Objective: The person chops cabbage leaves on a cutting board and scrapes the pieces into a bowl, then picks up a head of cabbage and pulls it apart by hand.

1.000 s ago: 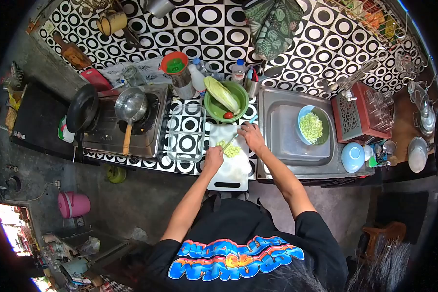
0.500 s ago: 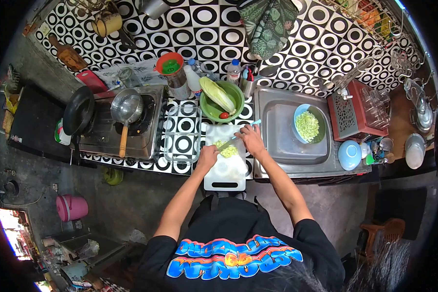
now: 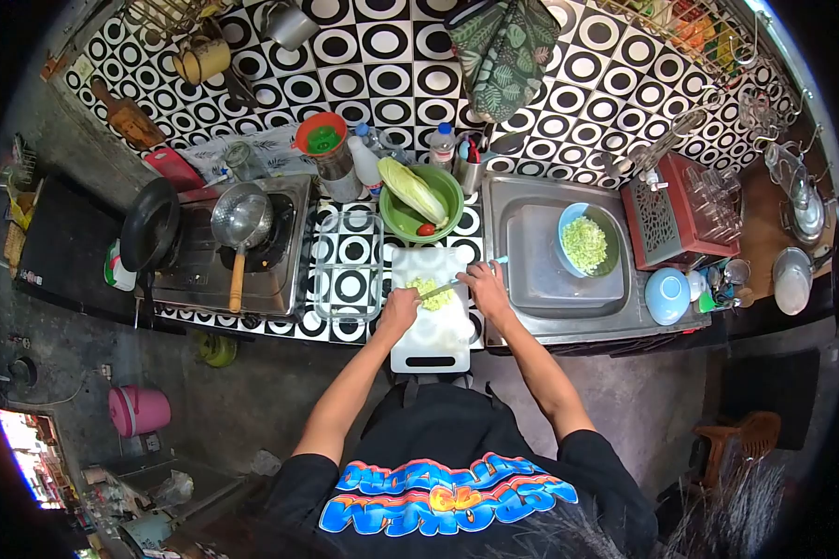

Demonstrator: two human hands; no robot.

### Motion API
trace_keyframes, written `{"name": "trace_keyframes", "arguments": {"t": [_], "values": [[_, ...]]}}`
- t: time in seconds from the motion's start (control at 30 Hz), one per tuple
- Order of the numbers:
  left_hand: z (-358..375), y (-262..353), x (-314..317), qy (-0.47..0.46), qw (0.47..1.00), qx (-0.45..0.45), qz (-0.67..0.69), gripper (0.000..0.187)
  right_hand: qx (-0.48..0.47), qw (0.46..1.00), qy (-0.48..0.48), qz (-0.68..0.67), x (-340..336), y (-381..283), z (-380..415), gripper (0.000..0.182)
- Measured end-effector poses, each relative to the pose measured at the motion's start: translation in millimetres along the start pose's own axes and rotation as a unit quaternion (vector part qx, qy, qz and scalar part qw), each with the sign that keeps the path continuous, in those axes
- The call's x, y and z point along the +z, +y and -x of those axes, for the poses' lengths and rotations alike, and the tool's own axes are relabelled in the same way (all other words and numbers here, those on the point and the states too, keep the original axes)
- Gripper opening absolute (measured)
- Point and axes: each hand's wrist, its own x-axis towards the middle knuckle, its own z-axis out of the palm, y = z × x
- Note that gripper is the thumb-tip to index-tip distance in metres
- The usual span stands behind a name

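Note:
My right hand (image 3: 486,286) is closed around the light blue handle of a knife (image 3: 444,290), at the right edge of a white cutting board (image 3: 430,361). The blade lies across the board, over a heap of chopped pale green vegetable (image 3: 429,294). My left hand (image 3: 401,309) is closed at the tip end of the blade, by the left side of the heap; its fingertips are partly hidden. Just beyond the board stands a green bowl (image 3: 452,216) with a long pale cabbage (image 3: 412,193) and a small red tomato (image 3: 425,229).
A glass dish (image 3: 349,318) lies left of the board, near a stove (image 3: 289,279) with a saucepan (image 3: 241,216) and a black frying pan (image 3: 149,219). To the right, a blue bowl (image 3: 569,261) of chopped vegetable (image 3: 584,245) sits in the sink (image 3: 531,303). Bottles (image 3: 442,145) stand behind.
My right hand has come down toward me with the knife handle, so the blade lies at a flatter angle across the board. My left hand has shifted slightly, still at the blade's tip.

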Motion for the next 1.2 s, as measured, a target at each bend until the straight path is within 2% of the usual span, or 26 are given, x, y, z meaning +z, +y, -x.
{"name": "trace_keyframes", "arguments": {"t": [0.13,0.23,0.27,0.37,0.47,0.6,0.7,0.77,0.87,1.0,1.1,1.2], "values": [[4.9,0.0,-5.0,-0.016,0.999,-0.025,0.035,0.014,-0.044,0.999,-0.01,0.01,-40.1,-22.8,-18.0,0.04],[4.3,0.9,-3.6,-0.011,1.0,-0.014,0.009,0.014,0.007,0.999,0.019,-0.047,-1.5,-6.1,-6.5,0.038],[3.0,1.8,-1.8,-0.007,1.0,-0.003,-0.006,0.015,-0.003,0.999,0.039,-0.037,1.8,-1.6,-4.9,0.037],[3.0,-5.7,0.1,-0.005,1.0,0.004,0.007,0.015,-0.029,0.999,-0.015,-0.001,-15.6,-7.4,-21.9,0.038],[9.1,-4.8,-5.8,-0.005,0.999,-0.006,0.036,0.016,-0.06,0.998,-0.026,0.009,-39.4,-18.1,-22.0,0.039],[16.3,-0.9,-14.0,-0.017,0.997,-0.013,0.069,0.014,-0.049,0.999,-0.005,-0.015,-61.0,-43.1,5.0,0.045],[11.0,-8.0,-6.7,-0.018,0.998,0.012,0.056,0.015,-0.008,0.999,0.032,-0.007,-38.8,-35.2,29.7,0.048],[5.0,-7.9,2.5,-0.01,0.998,0.043,0.038,0.016,0.025,0.998,0.031,-0.055,-20.2,-22.6,41.9,0.048],[1.2,-7.4,-0.1,-0.038,0.999,0.02,0.017,0.016,0.021,0.999,0.021,-0.039,-26.7,-22.2,33.3,0.046],[5.1,4.3,-9.5,-0.059,0.998,-0.005,0.022,0.016,0.031,0.997,0.068,-0.036,-32.2,-34.8,34.2,0.047],[-1.2,3.7,-3.6,-0.05,0.998,0.025,0.007,0.017,0.073,0.993,0.036,-0.083,-14.2,-23.8,48.0,0.045],[-2.3,0.5,-4.2,-0.057,0.998,0.025,0.014,0.017,0.05,0.997,0.013,-0.054,-23.7,-23.4,36.4,0.044]]}}
